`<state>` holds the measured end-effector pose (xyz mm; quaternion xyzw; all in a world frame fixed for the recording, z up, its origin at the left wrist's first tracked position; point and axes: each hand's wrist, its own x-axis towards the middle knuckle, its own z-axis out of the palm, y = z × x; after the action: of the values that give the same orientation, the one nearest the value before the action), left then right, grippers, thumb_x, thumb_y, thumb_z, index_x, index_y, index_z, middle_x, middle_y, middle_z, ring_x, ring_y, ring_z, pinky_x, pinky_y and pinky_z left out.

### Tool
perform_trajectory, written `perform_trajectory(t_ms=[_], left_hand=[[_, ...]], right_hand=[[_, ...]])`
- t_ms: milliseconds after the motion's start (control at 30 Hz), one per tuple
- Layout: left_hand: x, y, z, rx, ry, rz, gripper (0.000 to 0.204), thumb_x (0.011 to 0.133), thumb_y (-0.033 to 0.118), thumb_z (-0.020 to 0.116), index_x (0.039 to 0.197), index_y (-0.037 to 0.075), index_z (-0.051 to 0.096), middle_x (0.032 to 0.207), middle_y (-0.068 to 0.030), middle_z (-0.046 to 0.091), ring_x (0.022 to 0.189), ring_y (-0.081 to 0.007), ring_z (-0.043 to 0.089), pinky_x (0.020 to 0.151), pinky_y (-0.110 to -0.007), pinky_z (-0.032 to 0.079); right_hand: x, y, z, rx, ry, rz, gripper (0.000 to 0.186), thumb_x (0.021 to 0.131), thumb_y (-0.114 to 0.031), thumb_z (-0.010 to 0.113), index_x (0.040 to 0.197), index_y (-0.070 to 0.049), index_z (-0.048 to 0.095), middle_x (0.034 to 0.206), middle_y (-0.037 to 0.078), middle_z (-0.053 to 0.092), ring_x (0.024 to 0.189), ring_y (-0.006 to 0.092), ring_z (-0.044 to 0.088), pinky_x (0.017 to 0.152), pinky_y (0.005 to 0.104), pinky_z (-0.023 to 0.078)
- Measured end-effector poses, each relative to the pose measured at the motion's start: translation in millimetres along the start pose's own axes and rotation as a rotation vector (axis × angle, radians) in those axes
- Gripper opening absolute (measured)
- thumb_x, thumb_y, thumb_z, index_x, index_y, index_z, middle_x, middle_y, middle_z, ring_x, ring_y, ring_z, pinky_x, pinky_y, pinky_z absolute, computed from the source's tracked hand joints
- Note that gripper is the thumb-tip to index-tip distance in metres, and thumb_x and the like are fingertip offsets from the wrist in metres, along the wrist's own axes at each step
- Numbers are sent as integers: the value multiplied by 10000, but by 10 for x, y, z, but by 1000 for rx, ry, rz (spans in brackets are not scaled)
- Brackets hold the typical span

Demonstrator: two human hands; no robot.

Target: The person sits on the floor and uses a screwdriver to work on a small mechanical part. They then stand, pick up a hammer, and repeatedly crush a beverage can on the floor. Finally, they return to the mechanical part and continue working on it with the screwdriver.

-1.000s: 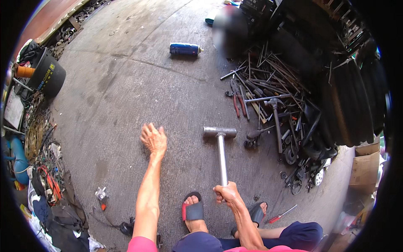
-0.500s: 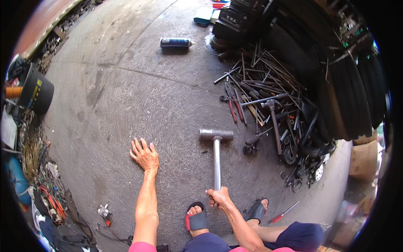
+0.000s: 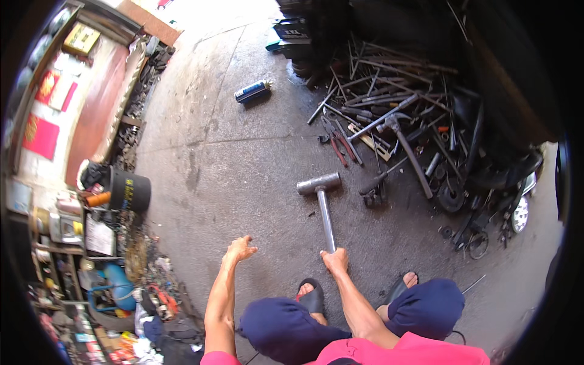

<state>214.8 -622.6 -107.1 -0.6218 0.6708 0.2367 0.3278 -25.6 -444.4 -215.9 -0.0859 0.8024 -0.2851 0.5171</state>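
My right hand is wrapped round the lower end of a metal mallet's handle. The mallet has a thick cylindrical head and a shiny tube handle, and lies along the concrete with its head pointing away from me. To the left, my left hand is over the bare floor with nothing in it. Its thumb and a finger stand apart, and its other fingers are partly hidden. Just past the mallet head, red-handled pliers and a claw hammer lie at the edge of a tool pile.
Metal rods and tools are heaped at the right. A spray can lies on its side farther off. At the left are a black bucket, a blue tank and loose clutter. My sandalled feet are close below the mallet.
My left hand, earlier spread flat on the floor, has turned and its fingers have drawn in. The view has swung left. My right hand keeps its hold on the mallet.
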Motion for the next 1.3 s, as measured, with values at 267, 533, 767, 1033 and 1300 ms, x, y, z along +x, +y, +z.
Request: perform_trajectory(t_ms=[267,533,767,1033,1300], left_hand=[[173,387,-996,75,184,248,429,814,329,620,1132,44,572,1092,-208,606,1058,-363,561,878,-426,464],[1389,1039,-1733,200,508,369,517,768,227,671,1202,48,455,1180,-220,499,1036,-403,530,841,-478,465],[2722,1075,-2636,190,786,414,796,721,168,686,1387,55,264,1425,-199,288,1244,-389,374,941,-475,421],[3806,1318,-3345,109,862,447,945,677,202,743,1429,134,174,1458,-143,269,1352,-338,236,1061,-555,216],[3860,1230,-3427,188,800,416,655,573,355,757,1108,43,543,1053,-130,550,1023,-309,531,879,-518,389]], right_hand=[[-243,-243,-85,-24,-69,130,287,651,-250,682,846,-40,692,846,219,659,836,384,639,745,453,494],[-83,-93,20,-19,-12,90,259,701,-228,680,651,22,634,563,132,611,472,206,603,486,344,478],[-176,-260,-101,41,-96,234,255,734,-224,694,690,23,651,541,105,609,440,153,588,440,296,474],[-188,-339,-77,57,-44,305,232,736,-161,710,650,30,610,524,89,583,392,123,533,372,271,418],[-174,-283,-48,46,-57,336,295,717,-225,728,634,37,617,513,91,583,405,132,544,402,276,432]])
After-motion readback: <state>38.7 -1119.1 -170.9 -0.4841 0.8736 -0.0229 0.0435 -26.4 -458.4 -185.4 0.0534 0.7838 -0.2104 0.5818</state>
